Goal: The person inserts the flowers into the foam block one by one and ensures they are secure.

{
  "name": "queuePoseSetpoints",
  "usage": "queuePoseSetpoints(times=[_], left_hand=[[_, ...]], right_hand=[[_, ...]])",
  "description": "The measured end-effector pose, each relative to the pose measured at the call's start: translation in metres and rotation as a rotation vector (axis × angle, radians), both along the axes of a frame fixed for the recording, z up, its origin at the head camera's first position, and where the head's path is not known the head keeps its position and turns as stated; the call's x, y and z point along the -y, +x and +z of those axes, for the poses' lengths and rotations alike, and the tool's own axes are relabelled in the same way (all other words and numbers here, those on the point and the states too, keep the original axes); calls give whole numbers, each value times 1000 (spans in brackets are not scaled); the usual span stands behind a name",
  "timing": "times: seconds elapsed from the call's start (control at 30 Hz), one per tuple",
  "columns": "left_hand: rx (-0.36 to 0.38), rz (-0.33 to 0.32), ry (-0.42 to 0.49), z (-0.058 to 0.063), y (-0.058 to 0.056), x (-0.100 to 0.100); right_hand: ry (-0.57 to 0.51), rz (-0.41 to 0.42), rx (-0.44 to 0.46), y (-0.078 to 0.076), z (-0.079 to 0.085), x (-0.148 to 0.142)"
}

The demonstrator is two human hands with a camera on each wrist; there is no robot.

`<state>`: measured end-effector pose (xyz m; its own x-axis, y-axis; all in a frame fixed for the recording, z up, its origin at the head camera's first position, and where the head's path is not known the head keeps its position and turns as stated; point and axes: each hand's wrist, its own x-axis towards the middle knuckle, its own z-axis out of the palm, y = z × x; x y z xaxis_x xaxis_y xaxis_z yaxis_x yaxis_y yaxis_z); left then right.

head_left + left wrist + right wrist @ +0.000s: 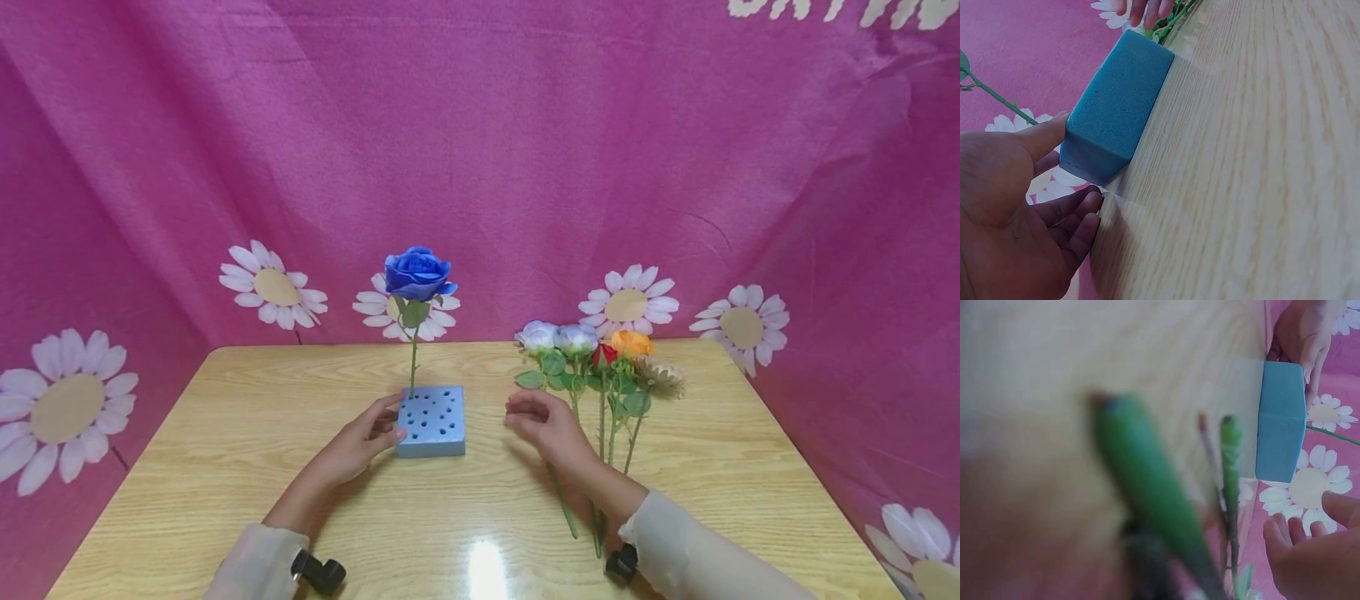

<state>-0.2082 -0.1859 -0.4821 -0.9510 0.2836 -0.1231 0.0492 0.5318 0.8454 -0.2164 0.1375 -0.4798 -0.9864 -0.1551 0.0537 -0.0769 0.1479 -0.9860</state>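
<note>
A light-blue foam block (431, 423) with several holes in its top lies on the table. Upright in its far left corner stands a blue rose (417, 275) on a green stem. My left hand (365, 437) holds the block by its left side, thumb at the near corner and index finger at the far one. To the right of the block, my right hand (551, 425) hovers with loosely bent fingers and nothing in them. Beyond it and under its wrist lie flowers: pale lavender blooms (576, 340), a red rose (604, 356), an orange flower (632, 343) and a beige one (658, 373).
The wooden table (225, 467) ends at a pink cloth (480, 167) printed with white daisies, which also hangs along both sides. Loose stem ends (1147, 481) reach toward the near edge under my right forearm. Black straps with cameras (321, 573) sit on both wrists.
</note>
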Motion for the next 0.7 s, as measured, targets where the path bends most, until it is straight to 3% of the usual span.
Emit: queuePoseSetpoints(times=[0.7], left_hand=[[-24, -8, 8, -4, -2, 1]], right_hand=[[123, -68, 64, 24, -1, -38]])
